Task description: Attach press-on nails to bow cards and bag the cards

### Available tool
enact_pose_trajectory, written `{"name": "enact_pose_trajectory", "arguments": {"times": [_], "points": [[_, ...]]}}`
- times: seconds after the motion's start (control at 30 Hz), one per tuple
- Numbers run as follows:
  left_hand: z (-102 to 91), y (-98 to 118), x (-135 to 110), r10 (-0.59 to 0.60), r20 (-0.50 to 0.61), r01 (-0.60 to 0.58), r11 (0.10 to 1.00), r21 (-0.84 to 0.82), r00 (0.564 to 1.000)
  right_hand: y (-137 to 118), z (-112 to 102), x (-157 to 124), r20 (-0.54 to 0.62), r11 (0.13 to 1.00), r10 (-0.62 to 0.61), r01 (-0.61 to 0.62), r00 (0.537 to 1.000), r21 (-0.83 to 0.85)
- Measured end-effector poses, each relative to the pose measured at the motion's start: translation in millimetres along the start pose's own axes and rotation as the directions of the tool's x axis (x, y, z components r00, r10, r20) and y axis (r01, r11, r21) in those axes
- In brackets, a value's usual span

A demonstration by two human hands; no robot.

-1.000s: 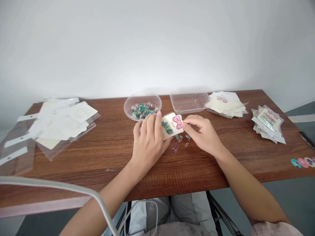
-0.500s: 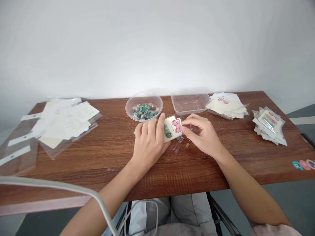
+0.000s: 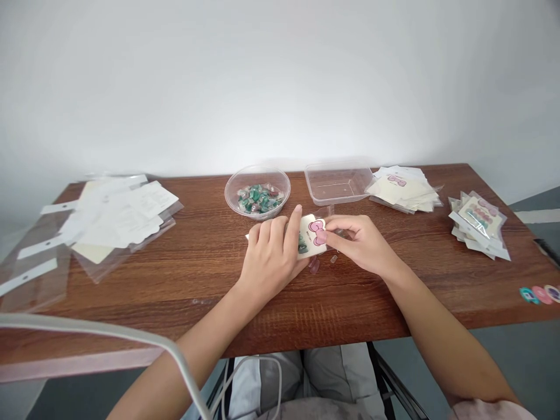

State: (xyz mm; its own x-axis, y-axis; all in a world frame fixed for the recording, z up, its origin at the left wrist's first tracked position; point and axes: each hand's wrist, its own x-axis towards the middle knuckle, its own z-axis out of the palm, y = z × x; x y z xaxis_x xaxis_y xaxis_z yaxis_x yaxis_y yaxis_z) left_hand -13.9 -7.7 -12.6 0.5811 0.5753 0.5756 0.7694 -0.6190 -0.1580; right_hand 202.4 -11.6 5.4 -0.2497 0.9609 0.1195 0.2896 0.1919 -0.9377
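A cream card (image 3: 312, 238) with a pink bow and green press-on nails is held slightly tilted above the table. My left hand (image 3: 272, 249) is closed around its left part, hiding much of the nails. At the bow end, my right hand (image 3: 362, 244) pinches the card's edge between thumb and fingers. Clear plastic (image 3: 326, 211) shows just behind the card; how it meets the card is hard to make out. Below lie a few loose pink nails (image 3: 314, 266) and a small clear piece (image 3: 333, 258).
Behind my hands stand a round clear bowl (image 3: 286, 189) of green and pink nails and a rectangular clear tub (image 3: 321, 200). Bow cards (image 3: 405, 192) and filled packets (image 3: 481, 224) are piled right, white cards and sleeves (image 3: 114, 216) left. A white cable (image 3: 131, 334) crosses the front left.
Both hands and the card have shifted slightly right and toward me. More clear plastic shows behind the card, and the hands keep their hold.
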Motion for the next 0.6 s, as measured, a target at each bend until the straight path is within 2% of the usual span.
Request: {"name": "enact_pose_trajectory", "arguments": {"times": [0.1,0.17,0.23,0.3,0.37,0.43,0.47,0.53,0.6], "points": [[-1.1,-1.4,-0.8,-0.05,-0.004,0.05,0.995,-0.087,0.999,-0.6,-1.1,0.2,-0.008,0.999,0.053,-0.052,0.999,0.013],[-4.4,-5.2,0.1,-0.161,-0.041,0.15,0.966,-0.21,0.986,-0.5,-3.5,0.6,-0.079,0.998,0.051,-0.049,0.996,0.024],[-9.4,-11.8,2.4,-0.32,-0.081,0.268,0.886,-0.377,0.944,0.3,-6.9,1.6,-0.167,0.998,0.047,-0.039,0.985,0.05],[-14.7,-19.7,6.0,-0.499,-0.08,0.369,0.73,-0.575,0.863,1.6,-10.1,2.8,-0.252,0.996,0.043,-0.024,0.967,0.08],[-18.8,-26.5,9.9,-0.626,0.075,0.454,0.472,-0.756,0.777,3.2,-11.9,3.5,-0.305,0.995,0.044,-0.014,0.951,0.1],[-20.9,-30.4,13.2,-0.62,0.295,0.527,0.229,-0.819,0.727,4.7,-12.3,3.6,-0.323,0.993,0.048,-0.012,0.945,0.114],[-21.4,-30.9,14.4,-0.584,0.386,0.555,0.136,-0.821,0.714,5.3,-12.1,3.5,-0.321,0.993,0.05,-0.012,0.946,0.12],[-21.7,-29.7,15.9,-0.515,0.488,0.576,0.014,-0.817,0.705,6.0,-11.5,3.2,-0.308,0.992,0.051,-0.012,0.95,0.127],[-22.0,-27.2,16.5,-0.489,0.516,0.57,-0.045,-0.82,0.704,5.8,-11.0,3.0,-0.278,0.992,0.049,-0.014,0.959,0.126]]}}
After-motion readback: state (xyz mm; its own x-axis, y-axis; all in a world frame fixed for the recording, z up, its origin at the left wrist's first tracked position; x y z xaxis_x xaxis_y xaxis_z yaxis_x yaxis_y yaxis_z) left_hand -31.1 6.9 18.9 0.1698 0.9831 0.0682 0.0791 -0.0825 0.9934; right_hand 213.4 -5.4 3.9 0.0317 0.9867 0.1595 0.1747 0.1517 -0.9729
